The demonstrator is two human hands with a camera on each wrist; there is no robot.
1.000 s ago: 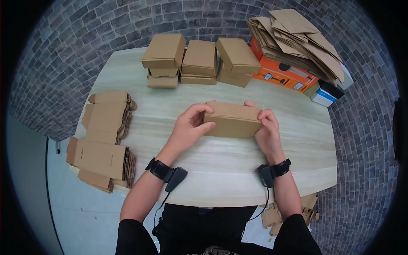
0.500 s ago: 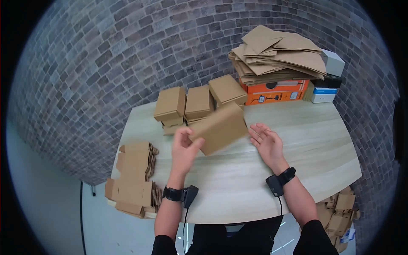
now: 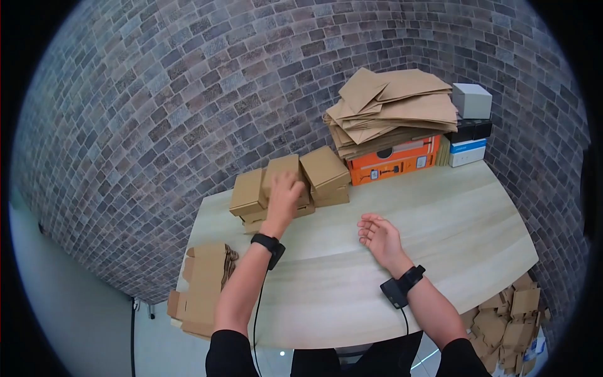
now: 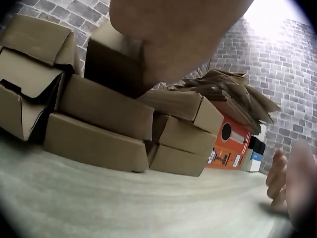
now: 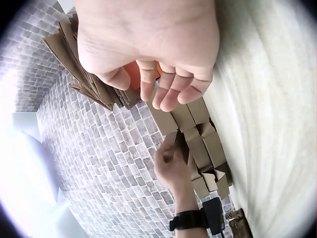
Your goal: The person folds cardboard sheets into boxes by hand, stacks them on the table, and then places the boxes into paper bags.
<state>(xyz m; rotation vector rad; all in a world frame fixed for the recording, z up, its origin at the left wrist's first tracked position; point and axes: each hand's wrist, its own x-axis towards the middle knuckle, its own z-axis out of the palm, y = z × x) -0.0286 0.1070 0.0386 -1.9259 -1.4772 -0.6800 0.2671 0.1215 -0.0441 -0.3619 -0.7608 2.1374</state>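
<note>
My left hand (image 3: 286, 196) grips a closed brown cardboard box (image 4: 114, 62) over the middle stack at the back left. The held box is tilted in the left wrist view, close above the stack's upper box (image 4: 106, 106); whether they touch is unclear. In the right wrist view the left hand (image 5: 172, 166) has its fingers curled at that box's edge. My right hand (image 3: 382, 242) hovers over the table, palm turned up and fingers loosely bent, holding nothing.
Box stacks flank the middle one, left (image 3: 248, 191) and right (image 3: 325, 169). Paper-like brown sheets (image 3: 402, 100) lie on an orange box (image 3: 392, 166), beside small boxes (image 3: 471, 100). Flat cardboard blanks (image 3: 207, 270) lie front left; more cardboard (image 3: 509, 320) is on the floor.
The box went from between both hands to the middle stack in my left hand. My right hand let go of it and stayed over the table. The head view tilted up.
</note>
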